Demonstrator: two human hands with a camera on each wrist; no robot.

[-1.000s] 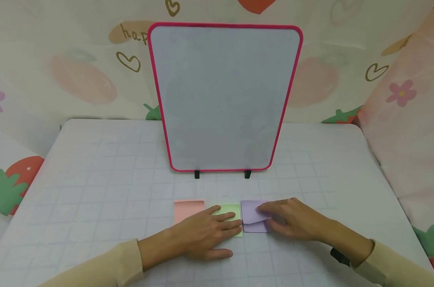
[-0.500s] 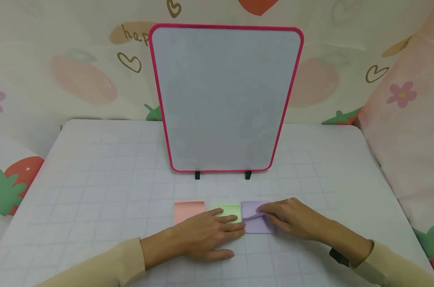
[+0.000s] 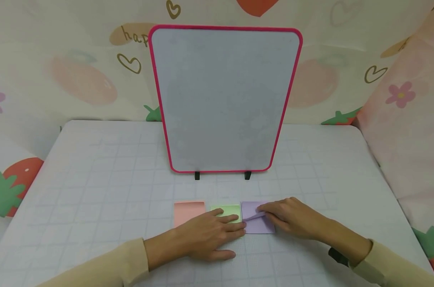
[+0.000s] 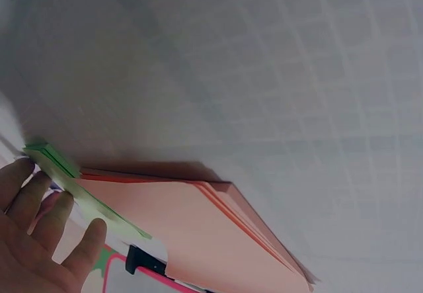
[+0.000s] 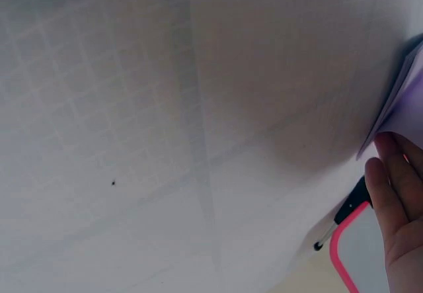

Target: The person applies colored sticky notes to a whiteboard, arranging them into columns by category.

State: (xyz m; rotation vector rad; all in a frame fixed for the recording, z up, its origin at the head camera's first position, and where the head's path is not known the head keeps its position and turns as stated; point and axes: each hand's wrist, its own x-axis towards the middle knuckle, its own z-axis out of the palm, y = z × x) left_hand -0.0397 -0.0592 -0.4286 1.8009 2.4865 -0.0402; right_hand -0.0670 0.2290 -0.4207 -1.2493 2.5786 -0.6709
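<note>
Three sticky note pads lie in a row on the table: a pink pad (image 3: 189,212), a green pad (image 3: 229,210) and a purple pad (image 3: 261,227). My left hand (image 3: 210,236) lies with spread fingers over the green pad, its fingertips reaching the left edge of the purple one. At the purple pad, my right hand (image 3: 294,218) pinches the top sheet between thumb and fingers, and that sheet's lower edge is curled up. In the left wrist view the pink pad (image 4: 198,223) shows its layered sheets. The right wrist view catches the raised purple sheet (image 5: 406,118) at its edge.
Behind the pads a whiteboard (image 3: 225,99) with a pink frame stands upright on two black feet (image 3: 197,175). A white grid-patterned cloth covers the table (image 3: 106,179). Patterned fabric (image 3: 81,79) hangs behind and at the sides.
The purple top sheet's lower edge has curled further up, baring more of the pad beneath. My left hand has shifted slightly right; my right hand stays nearly in place.
</note>
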